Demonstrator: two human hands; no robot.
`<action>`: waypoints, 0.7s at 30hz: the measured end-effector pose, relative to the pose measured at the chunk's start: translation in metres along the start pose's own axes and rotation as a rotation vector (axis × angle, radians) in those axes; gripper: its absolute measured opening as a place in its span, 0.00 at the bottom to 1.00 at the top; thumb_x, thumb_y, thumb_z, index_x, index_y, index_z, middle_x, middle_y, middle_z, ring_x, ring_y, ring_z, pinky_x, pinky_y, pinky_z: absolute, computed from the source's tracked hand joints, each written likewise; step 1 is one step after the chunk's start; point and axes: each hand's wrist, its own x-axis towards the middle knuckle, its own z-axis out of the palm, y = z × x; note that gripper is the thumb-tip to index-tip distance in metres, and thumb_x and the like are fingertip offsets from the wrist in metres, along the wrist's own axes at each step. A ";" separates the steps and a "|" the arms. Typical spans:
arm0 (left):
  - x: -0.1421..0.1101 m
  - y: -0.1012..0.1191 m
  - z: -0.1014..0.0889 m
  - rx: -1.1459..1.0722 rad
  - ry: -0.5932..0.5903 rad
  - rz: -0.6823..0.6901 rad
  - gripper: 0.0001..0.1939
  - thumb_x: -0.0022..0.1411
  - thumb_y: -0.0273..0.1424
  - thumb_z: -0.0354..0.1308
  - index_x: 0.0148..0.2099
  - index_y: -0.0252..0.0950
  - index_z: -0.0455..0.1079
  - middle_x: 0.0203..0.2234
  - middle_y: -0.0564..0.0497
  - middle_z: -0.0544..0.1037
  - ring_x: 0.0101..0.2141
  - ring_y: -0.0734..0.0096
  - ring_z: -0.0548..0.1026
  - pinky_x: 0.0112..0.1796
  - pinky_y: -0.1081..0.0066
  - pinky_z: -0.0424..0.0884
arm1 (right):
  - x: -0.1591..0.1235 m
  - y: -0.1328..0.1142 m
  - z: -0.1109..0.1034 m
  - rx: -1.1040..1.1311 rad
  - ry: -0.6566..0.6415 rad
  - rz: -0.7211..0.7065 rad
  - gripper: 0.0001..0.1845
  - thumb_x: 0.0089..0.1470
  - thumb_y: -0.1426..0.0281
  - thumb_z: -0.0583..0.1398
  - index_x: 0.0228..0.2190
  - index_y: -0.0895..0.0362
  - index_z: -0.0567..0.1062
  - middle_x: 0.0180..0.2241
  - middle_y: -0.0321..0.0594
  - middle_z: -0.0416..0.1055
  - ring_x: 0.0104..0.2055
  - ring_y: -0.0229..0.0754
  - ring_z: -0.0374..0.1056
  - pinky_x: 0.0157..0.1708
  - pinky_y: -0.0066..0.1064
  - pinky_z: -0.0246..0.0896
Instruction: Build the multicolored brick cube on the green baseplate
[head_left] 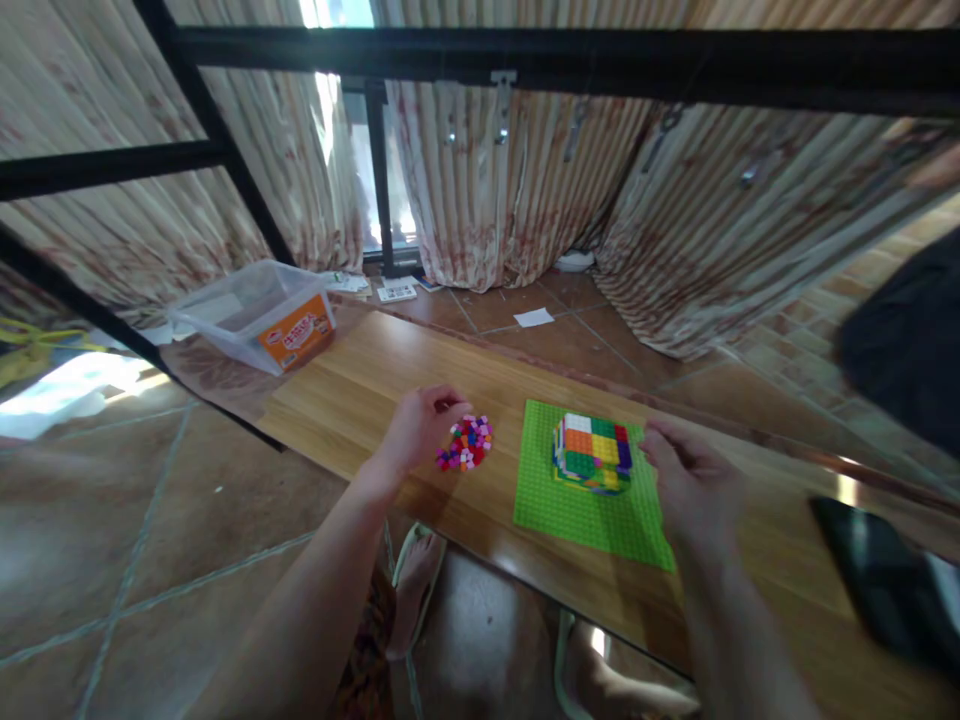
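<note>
A green baseplate [570,505] lies on the wooden table [360,390], with a block of stacked coloured bricks [594,452] built on its far half. A small heap of loose bricks [466,443], mostly pink, red and purple, lies to the left of the plate. My left hand [420,425] rests at the heap's left edge with its fingers curled down onto the bricks. My right hand [694,480] sits just right of the stacked block, fingertips pinched together near its right side; what they hold, if anything, is hidden.
A clear plastic tub [251,312] with an orange label stands at the table's far left corner. A dark flat object [881,585] lies at the right end. Black metal frame bars [525,60] cross overhead, curtains hang behind, and my sandalled feet [420,590] show under the table.
</note>
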 end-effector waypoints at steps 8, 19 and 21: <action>-0.012 0.059 0.077 -0.696 -0.166 -0.061 0.12 0.55 0.38 0.62 0.35 0.32 0.75 0.22 0.54 0.75 0.22 0.79 0.71 0.27 0.77 0.68 | -0.022 -0.022 0.001 0.065 -0.353 -0.264 0.09 0.52 0.63 0.63 0.35 0.52 0.80 0.34 0.38 0.77 0.36 0.42 0.72 0.39 0.35 0.68; -0.021 0.082 0.120 -0.942 -0.320 -0.083 0.21 0.52 0.45 0.65 0.39 0.32 0.70 0.22 0.54 0.73 0.20 0.81 0.69 0.23 0.78 0.67 | -0.023 -0.014 -0.016 -0.023 -0.537 -0.368 0.08 0.54 0.62 0.62 0.36 0.49 0.79 0.34 0.36 0.76 0.35 0.42 0.72 0.35 0.34 0.69; -0.022 0.082 0.120 -0.891 -0.316 -0.064 0.20 0.54 0.45 0.63 0.39 0.33 0.70 0.22 0.55 0.72 0.20 0.80 0.69 0.24 0.78 0.67 | -0.022 -0.012 -0.020 -0.045 -0.553 -0.359 0.08 0.54 0.62 0.62 0.35 0.50 0.79 0.33 0.36 0.77 0.35 0.42 0.72 0.35 0.33 0.69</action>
